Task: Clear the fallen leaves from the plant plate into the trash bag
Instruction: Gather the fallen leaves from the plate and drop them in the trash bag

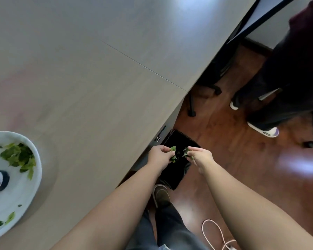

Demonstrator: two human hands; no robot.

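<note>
A white round plant plate (pixel 25 192) sits at the left edge of the table, with a pile of green leaves (pixel 18 157) on its far side and two or three loose ones near its front. Both my hands are held over a black trash bag (pixel 177 170) on the floor beside the table. My left hand (pixel 160 156) pinches green leaves (pixel 173 154) between its fingers. My right hand (pixel 200 156) grips another small bunch of leaves (pixel 186 152). The two hands are close together above the bag's opening.
The grey table (pixel 98 78) fills the left and centre; its edge runs diagonally past the bag. Another person's legs and white shoes (pixel 264 130) stand at the right on the wooden floor. A pink cable (pixel 215 233) lies by my feet. Chair legs (pixel 192 112) stand beyond.
</note>
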